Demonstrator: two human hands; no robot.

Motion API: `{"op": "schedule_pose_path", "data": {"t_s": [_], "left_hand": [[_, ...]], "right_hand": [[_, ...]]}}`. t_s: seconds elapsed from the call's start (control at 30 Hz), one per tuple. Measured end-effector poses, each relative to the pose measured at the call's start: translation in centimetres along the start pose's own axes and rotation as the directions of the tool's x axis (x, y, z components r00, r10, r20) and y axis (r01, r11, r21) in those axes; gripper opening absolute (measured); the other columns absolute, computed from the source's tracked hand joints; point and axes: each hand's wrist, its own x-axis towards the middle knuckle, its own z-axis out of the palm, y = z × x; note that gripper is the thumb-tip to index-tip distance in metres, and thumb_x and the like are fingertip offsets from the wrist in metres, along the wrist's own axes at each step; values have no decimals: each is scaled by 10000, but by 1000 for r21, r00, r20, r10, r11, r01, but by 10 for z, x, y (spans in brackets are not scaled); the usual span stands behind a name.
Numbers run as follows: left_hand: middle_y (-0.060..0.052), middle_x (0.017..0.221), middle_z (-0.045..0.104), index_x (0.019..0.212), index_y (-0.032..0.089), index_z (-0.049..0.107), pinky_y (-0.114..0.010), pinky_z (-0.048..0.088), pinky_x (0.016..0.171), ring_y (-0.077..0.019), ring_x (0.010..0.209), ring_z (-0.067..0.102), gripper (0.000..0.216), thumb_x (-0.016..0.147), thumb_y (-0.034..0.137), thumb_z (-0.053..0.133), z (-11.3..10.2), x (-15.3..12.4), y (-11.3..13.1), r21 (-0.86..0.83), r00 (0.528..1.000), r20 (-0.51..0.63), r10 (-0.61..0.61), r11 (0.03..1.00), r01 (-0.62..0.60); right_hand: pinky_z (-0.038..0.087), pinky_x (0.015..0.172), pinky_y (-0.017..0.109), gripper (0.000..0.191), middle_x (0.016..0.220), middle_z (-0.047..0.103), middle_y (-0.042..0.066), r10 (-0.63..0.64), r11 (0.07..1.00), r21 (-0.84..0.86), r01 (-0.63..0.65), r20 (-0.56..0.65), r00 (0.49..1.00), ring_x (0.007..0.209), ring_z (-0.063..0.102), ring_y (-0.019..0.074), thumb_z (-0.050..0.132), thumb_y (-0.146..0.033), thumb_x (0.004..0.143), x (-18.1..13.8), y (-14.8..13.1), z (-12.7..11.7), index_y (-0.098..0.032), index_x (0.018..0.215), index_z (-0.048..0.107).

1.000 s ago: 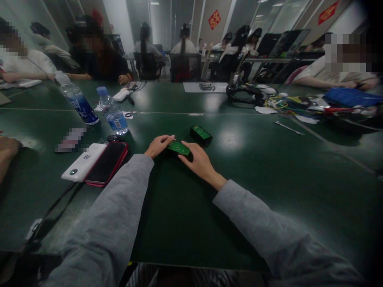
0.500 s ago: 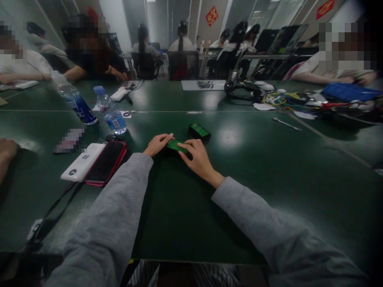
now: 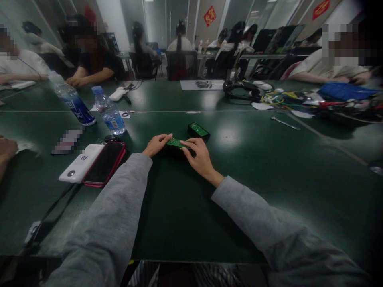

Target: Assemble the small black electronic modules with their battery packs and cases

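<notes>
Between my two hands is a small green circuit board, tilted slightly over the dark tabletop. My left hand pinches its left end with thumb and fingers. At the right end, my right hand grips the board between thumb and fingertips. The board's underside and whatever lies beneath it are dark and cannot be made out. Just beyond my right hand sits a black box with another green circuit board showing in its open top.
Left of my arm lie a red-cased phone, a white power bank and two water bottles. A wrench rests at right, before a pile of cables and a blue item. Another person's hand is at far left.
The circuit board has tipped, so its top face looks narrower, and my right fingers have shifted slightly on it. Both hands keep hold. The view has moved a little.
</notes>
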Motion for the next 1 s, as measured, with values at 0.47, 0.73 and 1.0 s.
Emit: {"op": "schedule_pose_path", "data": {"t_s": [0.47,0.73,1.0], "left_hand": [[-48,1057,729,1010,224,747,-381,446,987,-238,1023,643,414,871,560,550,2,11,-24,-52,996,43,81,996,-78],[-45,1008,727,987,206,742,-356,473,930,-236,994,640,456,867,599,545,1,8,-17,-82,999,41,10,997,-6],[-37,911,729,903,185,737,-327,476,907,-230,970,637,477,892,602,506,1,2,-3,-86,1000,-6,-29,996,28]], "right_hand": [[492,926,452,301,1101,598,93,49,999,6,-49,-7,999,1052,545,249,532,-288,985,0,-2,-4,-226,1257,645],[496,924,465,303,1094,606,93,90,996,-2,-90,-59,994,1052,550,254,502,-333,1000,1,-3,-5,-242,1244,657],[476,978,483,321,1144,598,94,48,999,-3,-48,-9,999,1099,540,252,500,-321,1000,-1,-2,-3,-245,1283,631]]}}
